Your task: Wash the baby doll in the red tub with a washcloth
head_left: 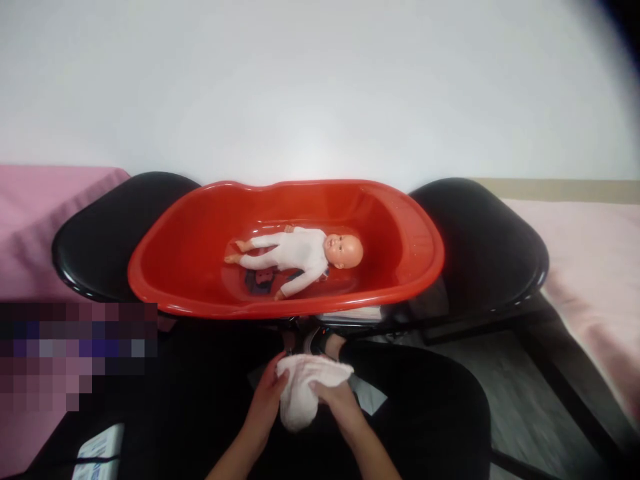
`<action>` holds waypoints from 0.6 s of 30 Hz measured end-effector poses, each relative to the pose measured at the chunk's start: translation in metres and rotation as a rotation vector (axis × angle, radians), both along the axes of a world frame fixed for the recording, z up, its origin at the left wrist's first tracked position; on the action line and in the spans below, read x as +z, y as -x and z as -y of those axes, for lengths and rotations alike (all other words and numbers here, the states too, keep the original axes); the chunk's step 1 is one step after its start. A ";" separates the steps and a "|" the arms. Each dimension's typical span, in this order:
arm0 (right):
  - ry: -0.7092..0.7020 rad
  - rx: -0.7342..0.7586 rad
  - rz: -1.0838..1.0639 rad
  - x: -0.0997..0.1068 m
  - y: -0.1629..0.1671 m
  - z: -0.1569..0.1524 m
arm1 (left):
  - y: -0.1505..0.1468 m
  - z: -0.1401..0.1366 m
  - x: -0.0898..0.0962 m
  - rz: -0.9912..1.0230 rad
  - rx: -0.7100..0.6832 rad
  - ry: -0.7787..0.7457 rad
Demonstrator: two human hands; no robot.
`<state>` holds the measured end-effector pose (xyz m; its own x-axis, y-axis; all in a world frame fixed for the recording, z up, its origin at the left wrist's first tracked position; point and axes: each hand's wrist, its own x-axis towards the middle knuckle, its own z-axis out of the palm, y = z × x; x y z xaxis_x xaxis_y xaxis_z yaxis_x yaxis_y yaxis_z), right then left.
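A folded white cloth [299, 400] is held low in front of me, between both hands. My left hand [270, 385] is closed on its left side, thumb on top. On the right, my right hand [336, 399] grips it, its fingers partly hidden under the cloth. Beyond them a baby doll [300, 250] in a white body suit lies on its back in a red baby bathtub [415, 257]. The doll's head points right and its bare feet point left. Neither hand touches the doll or the tub.
Black chair seats stand at the left [95, 247] and right [493, 253] of the tub. Pink-covered surfaces [45, 220] lie farther out. A white wall [310, 87] rises behind. A white packet [100, 453] is at lower left, with a pixelated patch above it.
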<state>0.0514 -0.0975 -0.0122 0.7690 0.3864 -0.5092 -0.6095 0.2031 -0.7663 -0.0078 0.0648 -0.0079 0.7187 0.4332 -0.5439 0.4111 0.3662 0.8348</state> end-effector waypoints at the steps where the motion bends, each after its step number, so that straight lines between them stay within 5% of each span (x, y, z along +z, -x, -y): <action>1: 0.015 0.007 -0.023 0.001 -0.006 0.006 | -0.003 -0.003 0.003 -0.008 0.034 -0.015; 6: 0.195 0.185 0.281 0.040 -0.035 0.046 | -0.008 -0.016 0.064 0.047 0.204 -0.002; 10: 0.179 0.289 0.341 0.069 -0.045 0.061 | -0.009 -0.023 0.109 0.063 0.246 0.017; 14: 0.157 0.228 0.200 0.062 -0.042 0.058 | -0.004 -0.024 0.100 0.036 0.250 0.139; 18: -0.025 0.061 0.049 0.053 -0.034 0.053 | 0.006 -0.018 0.076 0.084 0.203 0.157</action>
<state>0.0855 -0.1502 0.0406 0.7673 0.4453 -0.4615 -0.5835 0.1862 -0.7905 -0.0136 0.0825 0.0677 0.6709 0.4881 -0.5582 0.2478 0.5620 0.7892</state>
